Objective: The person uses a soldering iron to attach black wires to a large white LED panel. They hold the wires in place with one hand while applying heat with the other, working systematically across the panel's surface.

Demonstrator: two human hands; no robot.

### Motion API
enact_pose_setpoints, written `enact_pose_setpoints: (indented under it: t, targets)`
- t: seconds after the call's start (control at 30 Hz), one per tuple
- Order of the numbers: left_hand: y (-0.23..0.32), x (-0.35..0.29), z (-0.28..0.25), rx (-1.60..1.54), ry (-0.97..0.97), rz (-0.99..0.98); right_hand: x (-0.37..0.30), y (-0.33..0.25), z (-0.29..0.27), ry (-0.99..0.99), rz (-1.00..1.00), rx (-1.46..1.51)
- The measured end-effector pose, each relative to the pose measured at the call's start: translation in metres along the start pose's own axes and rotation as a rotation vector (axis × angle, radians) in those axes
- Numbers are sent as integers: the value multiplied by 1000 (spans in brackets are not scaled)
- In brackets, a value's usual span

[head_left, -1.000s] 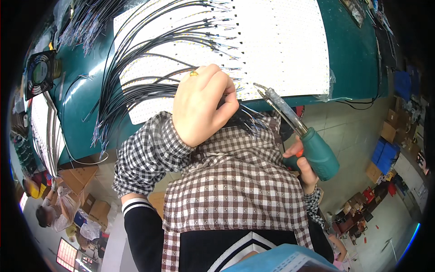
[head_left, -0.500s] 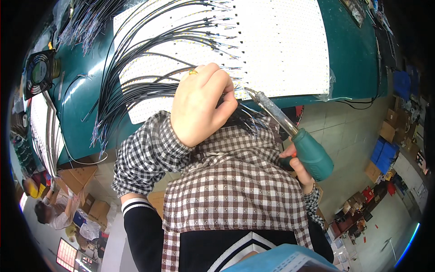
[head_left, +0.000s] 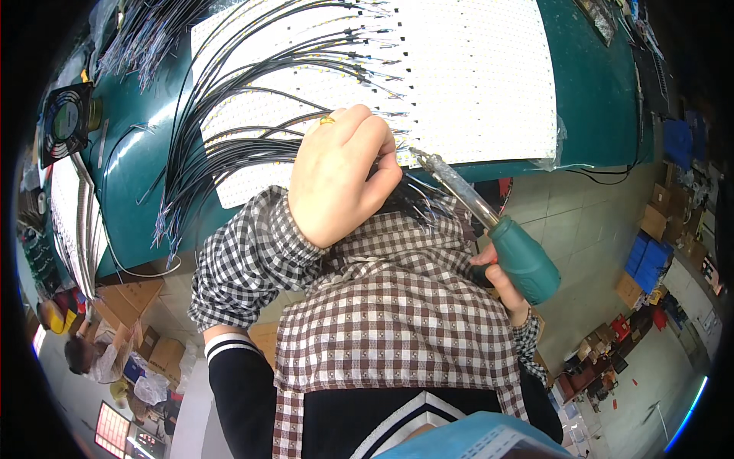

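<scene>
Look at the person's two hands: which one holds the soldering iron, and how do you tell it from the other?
The right hand grips the teal-handled soldering iron. The left hand, wearing a gold ring, holds no tool and rests among the black wires.

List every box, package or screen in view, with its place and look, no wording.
Cardboard boxes: brown, under the table's left end.
Blue crates: stacked on the floor, far right.
Clear plastic wrap: at the white panel's right edge.
Lit screen: reddish rectangle, bottom left corner.
</scene>
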State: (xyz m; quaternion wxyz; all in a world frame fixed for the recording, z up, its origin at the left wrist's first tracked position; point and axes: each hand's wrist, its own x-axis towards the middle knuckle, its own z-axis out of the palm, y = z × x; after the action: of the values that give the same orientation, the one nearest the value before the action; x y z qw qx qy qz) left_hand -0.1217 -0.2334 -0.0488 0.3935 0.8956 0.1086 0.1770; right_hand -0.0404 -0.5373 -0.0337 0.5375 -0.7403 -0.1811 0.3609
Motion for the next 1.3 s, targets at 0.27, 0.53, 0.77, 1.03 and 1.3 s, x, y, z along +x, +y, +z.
enact_pose_setpoints:
  t: [0.27,0.53,0.77,1.03,1.3]
  targets:
    - [0,0,1,10,-3,-5,-1,5,-3,-27,-63,-104]
    - [0,1,1,9,0,-2,-1,5,-3,-19,-77,-52]
    - [0,1,1,15,5,-7,3,-10,6,56,-24,83]
    - [-1,4,-9,-100,-81,-37,6,-18,8,87,4,251]
    - [-2,14,-12,5,-176,6,5,-13,2,55,-19,239]
